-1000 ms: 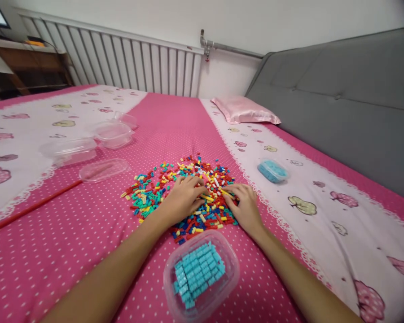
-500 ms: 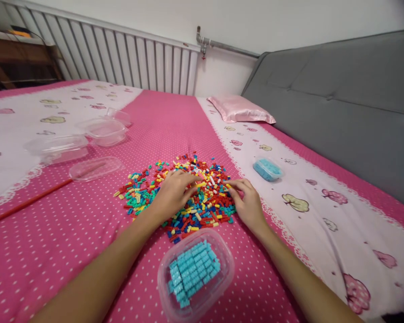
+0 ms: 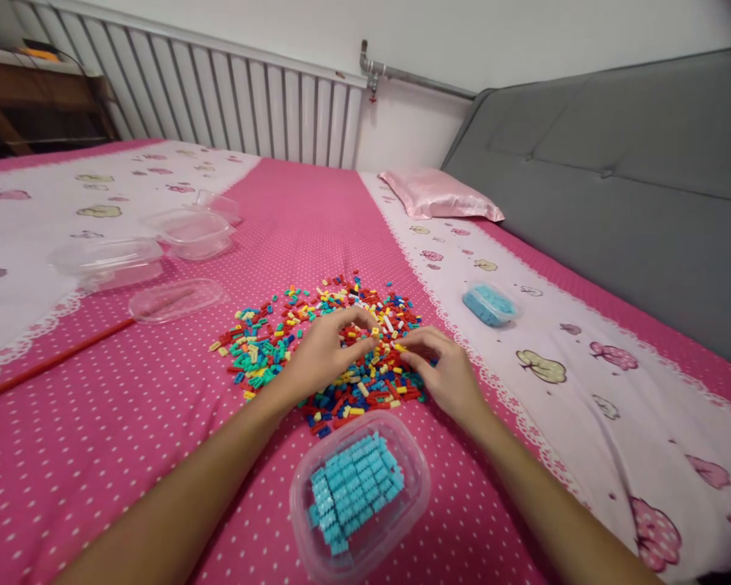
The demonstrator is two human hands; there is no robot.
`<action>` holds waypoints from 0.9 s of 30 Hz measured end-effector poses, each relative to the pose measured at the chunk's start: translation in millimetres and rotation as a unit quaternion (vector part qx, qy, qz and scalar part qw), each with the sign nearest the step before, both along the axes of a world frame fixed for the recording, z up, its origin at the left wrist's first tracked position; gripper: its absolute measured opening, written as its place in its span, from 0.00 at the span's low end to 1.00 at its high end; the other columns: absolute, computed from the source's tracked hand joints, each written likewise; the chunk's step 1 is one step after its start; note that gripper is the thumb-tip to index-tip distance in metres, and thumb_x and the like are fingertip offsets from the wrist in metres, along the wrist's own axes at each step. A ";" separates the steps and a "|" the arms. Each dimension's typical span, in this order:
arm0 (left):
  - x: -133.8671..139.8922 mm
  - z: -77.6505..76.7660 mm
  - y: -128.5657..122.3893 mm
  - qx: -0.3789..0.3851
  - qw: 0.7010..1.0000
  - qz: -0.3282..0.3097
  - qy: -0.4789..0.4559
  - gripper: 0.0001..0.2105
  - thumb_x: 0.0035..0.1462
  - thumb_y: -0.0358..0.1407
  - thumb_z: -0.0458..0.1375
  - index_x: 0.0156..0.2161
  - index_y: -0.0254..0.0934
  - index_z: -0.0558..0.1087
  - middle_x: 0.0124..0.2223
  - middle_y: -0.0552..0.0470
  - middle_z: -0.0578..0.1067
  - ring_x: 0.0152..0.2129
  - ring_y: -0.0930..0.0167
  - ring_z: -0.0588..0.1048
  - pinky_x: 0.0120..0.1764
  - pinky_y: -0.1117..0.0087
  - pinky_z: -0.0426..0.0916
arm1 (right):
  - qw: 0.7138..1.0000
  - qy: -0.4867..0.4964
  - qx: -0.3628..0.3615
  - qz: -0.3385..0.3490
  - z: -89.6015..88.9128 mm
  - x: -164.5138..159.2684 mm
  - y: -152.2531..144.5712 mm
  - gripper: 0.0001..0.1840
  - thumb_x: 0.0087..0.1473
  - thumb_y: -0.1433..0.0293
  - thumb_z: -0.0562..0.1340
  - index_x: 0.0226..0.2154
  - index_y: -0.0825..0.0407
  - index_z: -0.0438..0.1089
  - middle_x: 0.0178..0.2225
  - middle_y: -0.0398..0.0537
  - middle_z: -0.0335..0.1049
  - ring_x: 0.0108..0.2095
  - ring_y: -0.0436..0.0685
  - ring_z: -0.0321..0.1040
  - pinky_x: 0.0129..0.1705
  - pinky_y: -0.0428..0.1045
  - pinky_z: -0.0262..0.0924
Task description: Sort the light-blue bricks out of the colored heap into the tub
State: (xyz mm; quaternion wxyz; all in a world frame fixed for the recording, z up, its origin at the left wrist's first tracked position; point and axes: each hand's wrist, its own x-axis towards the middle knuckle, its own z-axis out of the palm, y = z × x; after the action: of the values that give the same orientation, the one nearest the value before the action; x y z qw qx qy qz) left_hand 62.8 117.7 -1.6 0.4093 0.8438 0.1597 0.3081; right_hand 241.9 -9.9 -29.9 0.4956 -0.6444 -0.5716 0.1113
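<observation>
Over a spread pile of small coloured building bricks (image 3: 268,345), my left hand (image 3: 332,345) pinches a yellow building brick (image 3: 375,331) between thumb and fingertips. Just to its right, my right hand (image 3: 444,370) is closed at the fingertips on another small yellow building brick (image 3: 400,348). The two hands are close together but apart. Nearest to me, below the pile, sits a clear plastic container (image 3: 423,479) holding light blue bricks (image 3: 356,487) joined in neat rows.
A second container of blue bricks (image 3: 490,304) stands to the right. At left lie clear empty containers (image 3: 106,260), a clear lid (image 3: 176,301) and a red stick (image 3: 54,361). A pink pillow (image 3: 442,195) rests by the grey headboard (image 3: 615,138); a radiator (image 3: 219,89) lines the wall.
My right hand has moved left, nearer my left hand, with its yellow brick. The brick in my left hand is turned end-on now. The view has shifted slightly.
</observation>
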 end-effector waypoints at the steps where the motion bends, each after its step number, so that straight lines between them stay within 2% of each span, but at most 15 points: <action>1: 1.2 0.0 -0.6 -0.028 0.999 -0.011 -0.013 0.07 0.60 0.38 0.60 0.38 0.36 0.72 0.39 0.51 0.78 0.37 0.71 0.76 0.45 0.66 0.69 | 1.000 0.008 0.004 0.005 2.6 -4.0 -1.0 0.07 0.56 0.66 0.65 0.37 0.49 0.78 0.40 0.49 0.78 0.40 0.57 0.73 0.45 0.56 0.69; 3: 3.3 -0.6 -1.0 -0.083 0.996 -0.033 -0.031 0.10 0.59 0.41 0.61 0.37 0.35 0.71 0.36 0.51 0.77 0.34 0.72 0.76 0.41 0.68 0.71 | 0.999 0.029 0.006 0.016 6.1 -11.4 -2.7 0.11 0.56 0.67 0.65 0.43 0.47 0.78 0.39 0.48 0.79 0.38 0.57 0.74 0.44 0.55 0.69; 5: 4.3 -0.8 -1.6 -0.127 0.990 -0.050 -0.040 0.12 0.58 0.42 0.62 0.41 0.35 0.70 0.36 0.51 0.77 0.33 0.72 0.76 0.39 0.68 0.71 | 0.998 0.054 0.007 0.023 7.4 -17.3 -3.9 0.15 0.56 0.67 0.66 0.47 0.47 0.77 0.39 0.47 0.79 0.36 0.56 0.75 0.42 0.54 0.70; 9: 3.6 2.1 -5.5 -0.198 0.976 -0.074 -0.047 0.17 0.56 0.41 0.64 0.48 0.36 0.71 0.35 0.52 0.77 0.33 0.73 0.76 0.38 0.70 0.69 | 0.995 0.092 0.014 0.030 7.4 -23.5 -4.6 0.13 0.57 0.66 0.66 0.46 0.47 0.77 0.42 0.47 0.79 0.40 0.55 0.76 0.45 0.54 0.70; 14: 3.5 3.8 -7.5 -0.248 0.964 -0.073 -0.055 0.15 0.53 0.40 0.66 0.42 0.36 0.70 0.33 0.54 0.75 0.32 0.74 0.75 0.37 0.72 0.68 | 0.993 0.116 0.022 0.026 6.7 -22.6 -3.6 0.12 0.55 0.66 0.67 0.44 0.48 0.77 0.40 0.48 0.79 0.38 0.55 0.76 0.44 0.54 0.71; 18: 4.3 -0.2 -3.2 -0.185 0.980 -0.060 -0.039 0.14 0.57 0.42 0.62 0.44 0.37 0.69 0.37 0.53 0.75 0.34 0.73 0.74 0.39 0.70 0.69 | 0.992 0.120 0.027 0.015 5.3 -19.8 -3.1 0.11 0.55 0.65 0.67 0.41 0.49 0.77 0.39 0.48 0.79 0.37 0.55 0.76 0.43 0.53 0.71; 21: 3.6 -1.6 -1.2 -0.127 0.990 -0.056 -0.014 0.11 0.59 0.41 0.60 0.45 0.38 0.74 0.38 0.52 0.74 0.35 0.71 0.72 0.41 0.68 0.67 | 0.993 0.114 0.029 0.011 5.8 -19.2 -3.4 0.09 0.55 0.64 0.66 0.39 0.50 0.76 0.37 0.48 0.79 0.37 0.55 0.75 0.42 0.52 0.71; 24: 1.6 -0.1 -1.9 0.000 0.998 -0.050 0.043 0.09 0.61 0.37 0.58 0.44 0.40 0.78 0.39 0.51 0.72 0.38 0.70 0.70 0.45 0.65 0.64 | 0.995 0.097 0.035 0.002 7.6 -18.9 -3.9 0.07 0.57 0.65 0.65 0.38 0.49 0.76 0.37 0.48 0.78 0.38 0.56 0.74 0.43 0.53 0.69; 27: 0.2 1.5 -2.7 0.105 0.990 -0.057 0.080 0.12 0.65 0.34 0.54 0.48 0.43 0.78 0.40 0.51 0.71 0.39 0.70 0.70 0.45 0.66 0.64 | 0.996 0.079 0.043 -0.009 7.8 -17.5 -3.7 0.05 0.57 0.67 0.65 0.36 0.49 0.76 0.38 0.47 0.76 0.41 0.57 0.73 0.46 0.54 0.67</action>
State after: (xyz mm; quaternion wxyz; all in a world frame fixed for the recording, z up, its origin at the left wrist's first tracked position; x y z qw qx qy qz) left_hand 63.0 115.0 -0.1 0.3210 0.9118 0.1102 0.2311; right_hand 224.4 -13.7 -22.2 0.5675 -0.6172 -0.5287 0.1325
